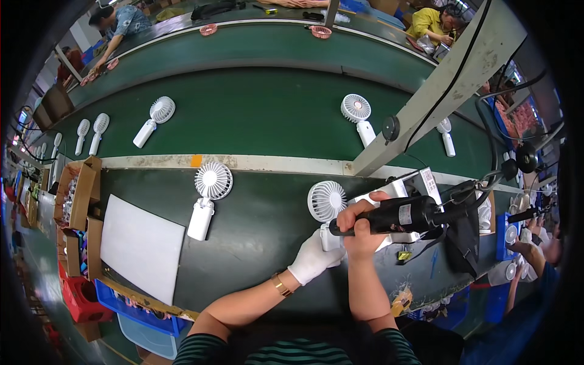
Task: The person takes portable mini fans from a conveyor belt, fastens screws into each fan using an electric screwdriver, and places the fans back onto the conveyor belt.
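Observation:
My left hand (309,260), in a white glove, is closed around the handle of a white handheld fan (327,201), whose round grille points away from me. My bare right hand (363,236) wraps round a black electric screwdriver (406,214) lying nearly level, with its cable end to the right. The screwdriver's front end meets the fan's handle beside my left fingers; the tip itself is hidden. A second white handheld fan (201,220) lies on the dark bench to the left, apart from both hands.
Several fans, one a white fan (162,110), lie on the green conveyor belt (261,109) beyond a metal rail. A slanting metal post (426,103) rises at right. A white sheet (141,249) and cardboard boxes (78,207) are at left. Co-workers sit across and at right.

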A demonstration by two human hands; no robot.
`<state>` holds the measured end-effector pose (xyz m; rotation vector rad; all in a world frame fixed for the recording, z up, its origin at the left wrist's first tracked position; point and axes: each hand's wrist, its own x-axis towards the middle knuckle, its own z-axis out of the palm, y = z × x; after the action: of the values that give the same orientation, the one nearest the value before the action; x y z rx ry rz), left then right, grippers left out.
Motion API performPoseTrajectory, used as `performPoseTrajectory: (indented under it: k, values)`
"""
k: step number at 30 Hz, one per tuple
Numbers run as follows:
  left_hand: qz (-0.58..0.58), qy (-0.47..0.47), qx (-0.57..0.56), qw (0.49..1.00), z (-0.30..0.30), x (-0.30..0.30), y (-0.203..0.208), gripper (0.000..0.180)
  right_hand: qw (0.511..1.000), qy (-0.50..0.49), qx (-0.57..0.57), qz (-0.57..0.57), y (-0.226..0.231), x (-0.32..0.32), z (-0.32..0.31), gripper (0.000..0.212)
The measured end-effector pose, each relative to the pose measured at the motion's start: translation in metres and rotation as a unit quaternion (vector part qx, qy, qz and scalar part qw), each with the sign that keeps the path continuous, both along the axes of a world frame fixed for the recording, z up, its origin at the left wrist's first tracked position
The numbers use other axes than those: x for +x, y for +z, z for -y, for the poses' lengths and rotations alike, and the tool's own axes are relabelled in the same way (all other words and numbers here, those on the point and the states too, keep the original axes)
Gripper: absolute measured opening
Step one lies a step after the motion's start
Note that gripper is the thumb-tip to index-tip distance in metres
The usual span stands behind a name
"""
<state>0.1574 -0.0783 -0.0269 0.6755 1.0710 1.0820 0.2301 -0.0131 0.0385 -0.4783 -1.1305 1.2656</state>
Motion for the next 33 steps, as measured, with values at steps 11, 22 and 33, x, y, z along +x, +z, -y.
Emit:
performPoseTrajectory:
  k: [11,22,33]
  values:
    - [-0.051,0.009,0.007,0.999,0.000,-0.001,-0.007,0.037,1.000,0.002,-0.027,0.005,-0.018,-0.004,-0.002,0.053]
    - [0.117,0.077,0.020,0.990,0.008,0.005,0.007,0.036,0.998,-0.043,0.023,-0.039,-0.002,0.004,0.004,0.049]
    - [-0.403,0.260,0.225,0.848,-0.062,-0.126,0.048,0.064,0.971,-0.203,0.059,0.115,0.021,0.038,-0.012,0.065]
